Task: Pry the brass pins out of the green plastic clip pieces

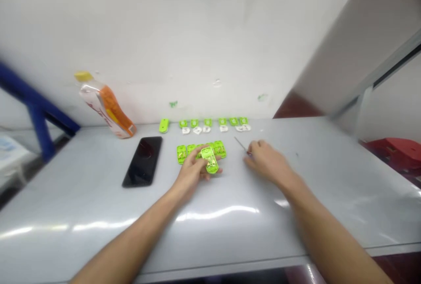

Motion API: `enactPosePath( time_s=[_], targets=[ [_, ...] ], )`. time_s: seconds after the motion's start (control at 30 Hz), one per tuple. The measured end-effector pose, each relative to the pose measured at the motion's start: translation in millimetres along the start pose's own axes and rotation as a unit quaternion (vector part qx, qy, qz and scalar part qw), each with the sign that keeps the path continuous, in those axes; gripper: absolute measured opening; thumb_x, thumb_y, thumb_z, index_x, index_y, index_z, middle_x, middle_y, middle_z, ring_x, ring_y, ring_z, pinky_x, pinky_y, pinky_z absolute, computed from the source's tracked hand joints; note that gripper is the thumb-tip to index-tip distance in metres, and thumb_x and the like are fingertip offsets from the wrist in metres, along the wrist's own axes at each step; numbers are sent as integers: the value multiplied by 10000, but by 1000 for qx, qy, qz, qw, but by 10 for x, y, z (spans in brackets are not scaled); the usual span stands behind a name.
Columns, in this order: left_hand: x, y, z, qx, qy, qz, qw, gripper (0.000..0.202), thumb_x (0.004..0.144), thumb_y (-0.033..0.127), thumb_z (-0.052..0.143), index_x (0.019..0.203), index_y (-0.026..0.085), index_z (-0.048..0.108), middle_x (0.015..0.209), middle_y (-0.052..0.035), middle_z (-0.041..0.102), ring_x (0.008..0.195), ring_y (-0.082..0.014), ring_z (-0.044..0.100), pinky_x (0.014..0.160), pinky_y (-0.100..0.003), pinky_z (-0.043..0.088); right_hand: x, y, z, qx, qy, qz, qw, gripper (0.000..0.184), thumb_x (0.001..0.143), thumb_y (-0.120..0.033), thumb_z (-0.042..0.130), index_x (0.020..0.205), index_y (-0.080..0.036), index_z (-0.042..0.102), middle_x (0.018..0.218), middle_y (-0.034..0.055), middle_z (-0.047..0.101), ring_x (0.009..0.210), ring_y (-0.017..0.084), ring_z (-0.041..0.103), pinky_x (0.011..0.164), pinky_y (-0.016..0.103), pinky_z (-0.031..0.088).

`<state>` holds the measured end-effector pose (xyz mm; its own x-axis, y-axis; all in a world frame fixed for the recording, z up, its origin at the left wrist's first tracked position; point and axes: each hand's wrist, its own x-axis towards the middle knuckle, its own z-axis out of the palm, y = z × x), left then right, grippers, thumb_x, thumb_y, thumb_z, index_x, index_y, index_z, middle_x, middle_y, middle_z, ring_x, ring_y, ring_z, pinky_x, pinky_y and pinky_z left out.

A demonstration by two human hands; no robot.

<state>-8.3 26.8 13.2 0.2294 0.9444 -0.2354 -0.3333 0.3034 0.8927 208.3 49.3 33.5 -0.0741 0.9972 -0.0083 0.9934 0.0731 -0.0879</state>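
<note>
My left hand (194,169) is closed around a bright green plastic piece (209,160) with small parts inside, held just above the grey table (98,205). Behind it lies a row of several similar green pieces (184,151). My right hand (265,159) rests on the table with its fingers pinched on a thin metal tool (241,145), whose tip points away to the upper left. The picture is blurred by motion.
A black phone (143,161) lies flat to the left of my hands. A tilted orange bottle with a yellow cap (107,106) leans at the wall. Along the wall sits a line of green pieces (208,122) with small white parts (197,130).
</note>
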Motion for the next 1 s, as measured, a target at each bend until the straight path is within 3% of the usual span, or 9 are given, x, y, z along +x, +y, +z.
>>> enactPosePath(
  time_s=[0.07, 0.17, 0.33, 0.43, 0.53, 0.67, 0.73, 1.0],
  targets=[
    [-2, 8, 2, 7, 4, -3, 1000, 522, 776, 175, 545, 1274, 207, 396, 1019, -127, 687, 729, -210, 695, 445, -189, 372, -10, 54, -15, -5, -55, 19, 998, 154, 821, -241, 472, 921, -166, 561, 805, 128, 622, 658, 242, 573, 533, 322, 374],
    [-6, 15, 6, 9, 8, -6, 1000, 515, 777, 195, 567, 1265, 202, 402, 982, -122, 696, 715, -205, 692, 429, -182, 360, -17, 57, -67, 17, -77, 6, 997, 159, 811, -194, 455, 914, -192, 577, 722, 90, 638, 594, 227, 559, 514, 314, 350],
    [-4, 14, 9, 6, 3, -8, 1000, 512, 767, 165, 557, 1262, 208, 436, 954, -109, 700, 735, -201, 693, 452, -179, 381, -7, -14, -196, 151, 32, -64, 986, 187, 849, -311, 480, 905, -227, 638, 789, 36, 659, 700, 194, 597, 618, 308, 428],
    [-4, 10, 6, 17, -6, -9, 1000, 514, 761, 166, 563, 1259, 201, 444, 944, -111, 701, 721, -196, 693, 451, -174, 387, -46, -62, -239, 265, 155, -112, 945, 236, 815, -368, 572, 981, -206, 618, 722, 17, 634, 648, 161, 590, 630, 286, 464],
    [-1, -2, 0, 28, -14, -12, 999, 513, 754, 155, 556, 1254, 186, 443, 934, -120, 703, 703, -194, 691, 438, -170, 384, -120, -128, -222, 334, 276, -135, 891, 155, 884, -313, 492, 882, -206, 605, 667, 3, 619, 615, 140, 601, 614, 270, 473],
    [13, -32, -9, 38, -26, -5, 999, 508, 754, 143, 546, 1250, 168, 440, 924, -124, 708, 694, -192, 689, 439, -176, 402, -221, -225, -163, 438, 315, -198, 818, 131, 911, -274, 464, 888, -210, 575, 584, -33, 587, 532, 119, 598, 527, 242, 477],
    [24, -53, -17, 49, -32, 2, 998, 506, 768, 161, 549, 1260, 166, 434, 883, -115, 713, 706, -196, 689, 446, -183, 415, -256, -262, -152, 441, 303, -223, 815, 106, 910, -250, 466, 907, -212, 565, 610, -37, 606, 503, 101, 584, 497, 223, 471],
    [70, -135, -76, 81, -37, 27, 996, 494, 783, 225, 588, 1254, 172, 450, 874, -97, 715, 589, -145, 648, 456, -192, 419, -292, -305, -196, 369, 274, -258, 849, 89, 901, -214, 456, 889, -200, 543, 671, -20, 653, 524, 89, 599, 491, 201, 466]
  ],
)
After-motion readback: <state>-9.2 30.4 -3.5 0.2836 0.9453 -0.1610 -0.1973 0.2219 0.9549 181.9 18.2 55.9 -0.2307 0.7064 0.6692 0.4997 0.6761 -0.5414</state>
